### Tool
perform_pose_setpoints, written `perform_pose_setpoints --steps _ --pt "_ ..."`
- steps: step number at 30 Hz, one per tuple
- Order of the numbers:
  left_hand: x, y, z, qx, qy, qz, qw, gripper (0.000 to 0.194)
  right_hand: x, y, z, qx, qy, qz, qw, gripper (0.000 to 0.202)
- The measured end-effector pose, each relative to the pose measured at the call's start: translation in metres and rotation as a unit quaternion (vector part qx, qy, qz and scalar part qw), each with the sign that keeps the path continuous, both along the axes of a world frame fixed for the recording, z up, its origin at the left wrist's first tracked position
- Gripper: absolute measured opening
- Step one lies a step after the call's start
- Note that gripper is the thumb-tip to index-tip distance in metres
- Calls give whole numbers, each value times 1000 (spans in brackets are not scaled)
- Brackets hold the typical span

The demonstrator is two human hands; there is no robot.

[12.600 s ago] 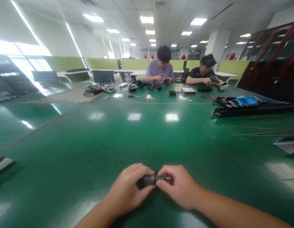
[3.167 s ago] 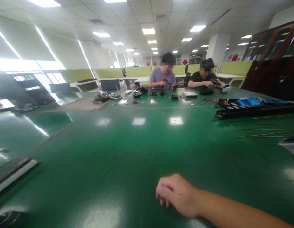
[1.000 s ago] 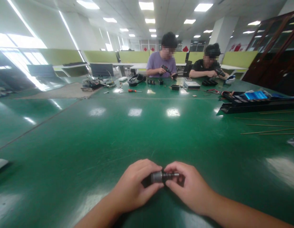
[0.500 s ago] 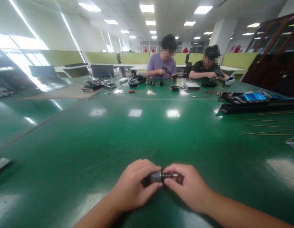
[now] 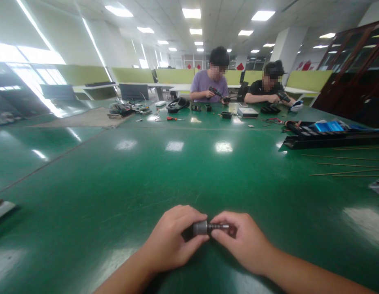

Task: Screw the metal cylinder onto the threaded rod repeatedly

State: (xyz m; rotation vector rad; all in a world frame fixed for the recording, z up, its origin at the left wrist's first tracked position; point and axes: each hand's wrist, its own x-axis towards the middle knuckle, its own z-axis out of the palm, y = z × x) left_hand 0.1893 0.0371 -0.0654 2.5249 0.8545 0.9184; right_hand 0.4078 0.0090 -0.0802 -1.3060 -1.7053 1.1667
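Low in the middle of the head view, a grey metal cylinder with a thin stepped shaft [image 5: 200,228] lies level between my two hands. My left hand [image 5: 176,236] is curled round the cylinder's thick body, thumb in front and fingers behind, hiding its left end. On the other side, my right hand [image 5: 243,239] pinches the dark narrow shaft close to where it joins the body. The bright end of the shaft points right, towards my right palm. Both hands are just above or on the green tabletop [image 5: 164,179]; I cannot tell which.
Across the table two people [image 5: 209,83] [image 5: 265,87] handle dark power tools. An orange screwdriver [image 5: 173,118], a pile of electronic parts [image 5: 124,108] and a white box [image 5: 247,112] lie on the far side. At right are a long black tray [image 5: 324,141] and several thin rods [image 5: 345,164].
My hands and the metal cylinder keep nearly the same pose. The camera view has shifted very slightly, so the background sits a little lower and further right.
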Motion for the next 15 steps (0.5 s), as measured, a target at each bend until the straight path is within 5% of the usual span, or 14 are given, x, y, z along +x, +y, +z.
perform_pose_setpoints --steps 15 --pt "0 1 0 2 -1 5 1000 27 1 0 -1 -3 3 7 1000 12"
